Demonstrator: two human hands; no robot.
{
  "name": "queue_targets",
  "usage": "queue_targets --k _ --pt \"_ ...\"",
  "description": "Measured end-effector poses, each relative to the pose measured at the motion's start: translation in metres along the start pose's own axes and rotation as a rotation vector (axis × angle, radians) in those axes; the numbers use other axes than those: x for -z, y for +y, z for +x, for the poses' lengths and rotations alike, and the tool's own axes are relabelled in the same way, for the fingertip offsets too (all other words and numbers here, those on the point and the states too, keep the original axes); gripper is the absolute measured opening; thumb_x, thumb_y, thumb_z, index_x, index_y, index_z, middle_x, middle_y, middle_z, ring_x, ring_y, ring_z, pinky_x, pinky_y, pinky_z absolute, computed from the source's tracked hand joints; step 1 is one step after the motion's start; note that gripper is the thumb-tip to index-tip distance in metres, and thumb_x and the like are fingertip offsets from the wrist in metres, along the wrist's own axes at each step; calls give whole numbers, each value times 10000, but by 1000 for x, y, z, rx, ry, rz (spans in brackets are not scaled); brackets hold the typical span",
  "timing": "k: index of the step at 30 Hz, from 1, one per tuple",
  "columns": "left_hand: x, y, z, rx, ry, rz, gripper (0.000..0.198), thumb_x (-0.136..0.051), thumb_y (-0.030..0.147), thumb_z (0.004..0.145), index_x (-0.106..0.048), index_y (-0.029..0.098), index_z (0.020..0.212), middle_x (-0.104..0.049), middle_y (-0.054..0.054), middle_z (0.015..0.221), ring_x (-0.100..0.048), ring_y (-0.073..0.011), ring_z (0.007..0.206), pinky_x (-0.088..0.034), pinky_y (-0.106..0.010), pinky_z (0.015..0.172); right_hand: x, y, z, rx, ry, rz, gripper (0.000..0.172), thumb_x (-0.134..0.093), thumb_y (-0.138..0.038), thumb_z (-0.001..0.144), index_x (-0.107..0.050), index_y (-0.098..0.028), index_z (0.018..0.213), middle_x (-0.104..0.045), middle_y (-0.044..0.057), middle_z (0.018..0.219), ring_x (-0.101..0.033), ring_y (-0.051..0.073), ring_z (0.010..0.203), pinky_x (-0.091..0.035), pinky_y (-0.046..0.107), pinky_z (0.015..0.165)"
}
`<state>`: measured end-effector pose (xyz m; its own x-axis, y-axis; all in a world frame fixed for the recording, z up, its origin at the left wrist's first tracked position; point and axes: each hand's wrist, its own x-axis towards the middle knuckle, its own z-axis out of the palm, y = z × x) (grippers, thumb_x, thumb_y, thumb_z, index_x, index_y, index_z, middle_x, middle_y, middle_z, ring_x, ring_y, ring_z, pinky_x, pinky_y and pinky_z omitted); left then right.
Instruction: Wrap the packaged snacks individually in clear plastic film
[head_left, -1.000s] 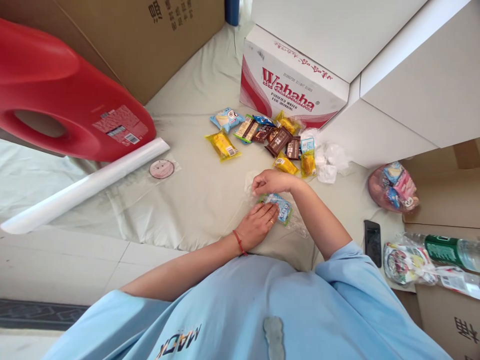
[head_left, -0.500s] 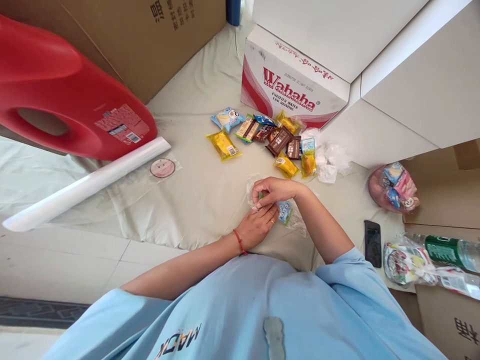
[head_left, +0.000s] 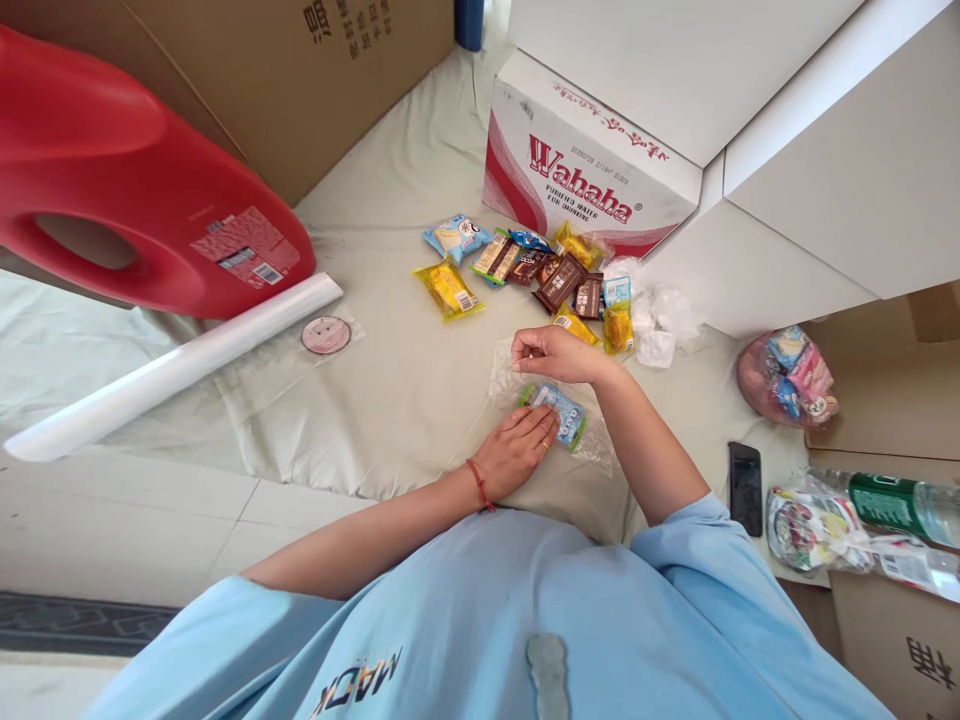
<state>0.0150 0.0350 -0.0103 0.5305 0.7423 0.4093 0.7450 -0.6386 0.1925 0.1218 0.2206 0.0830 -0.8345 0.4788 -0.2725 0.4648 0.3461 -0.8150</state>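
A blue and green snack packet lies on a crinkled piece of clear plastic film on the pale cloth. My left hand, with a red cord at the wrist, rests flat on the packet's near side, fingers stretched out. Just beyond the packet, my right hand is closed in a pinch at the film's far edge. The exact grip is partly hidden by its curled fingers. Film also shows to the right of the packet, below my right forearm.
Several wrapped snacks are heaped before a Wahaba-style white and red carton. A white plastic roll and red jug stand left. A phone, bottle and snack-filled bag lie right.
My right hand has moved up and away from my left hand, uncovering more of the packet. My left hand stays in place.
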Motion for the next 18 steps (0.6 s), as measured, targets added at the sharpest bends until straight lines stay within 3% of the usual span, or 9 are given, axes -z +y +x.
queue_targets --k 4,6,8,12,15,18 --pt "-3 0 -1 -8 -15 -23 414 -413 141 1058 -593 82 1426 -638 -175 1479 -579 -263 1398 -435 -431 1159 -4 4 15 -143 184 -307 151 -627 -281 941 -700 -156 901 -679 30 824 -565 160 761 -375 263 721" --pt "-5 -1 -1 -12 -12 -41 415 -425 133 1053 -585 73 1431 -633 -186 1480 -573 -263 1401 -431 -438 1157 -5 3 23 -138 233 -442 201 -577 -270 980 -736 -150 963 -698 65 915 -588 183 825 -386 273 751" --pt "-4 -1 0 -15 -8 -43 413 -430 135 1052 -587 71 1428 -634 -185 1479 -572 -262 1401 -430 -437 1154 -7 -1 30 -53 153 -524 233 -553 -179 959 -756 -163 1072 -691 75 1090 -607 191 913 -405 271 801" --pt "-2 -1 2 -16 12 -5 396 -430 142 1053 -620 84 1396 -667 -160 1445 -599 -257 1369 -433 -427 1149 -10 -14 39 96 -178 -583 381 -606 -90 873 -751 -226 1198 -602 48 1334 -614 177 980 -415 265 845" --pt "0 0 3 -23 63 24 378 -438 143 1052 -643 71 1362 -694 -148 1409 -623 -260 1335 -423 -419 1159 -11 -24 44 136 -315 -634 195 -651 -141 878 -775 -189 1021 -631 68 1234 -601 181 920 -399 273 796" --pt "-1 0 2 -13 58 3 384 -437 141 1053 -633 73 1376 -686 -161 1417 -611 -254 1353 -414 -416 1166 -9 -28 50 139 -323 -636 147 -612 -153 920 -750 -172 968 -670 68 1077 -585 184 876 -374 274 760"
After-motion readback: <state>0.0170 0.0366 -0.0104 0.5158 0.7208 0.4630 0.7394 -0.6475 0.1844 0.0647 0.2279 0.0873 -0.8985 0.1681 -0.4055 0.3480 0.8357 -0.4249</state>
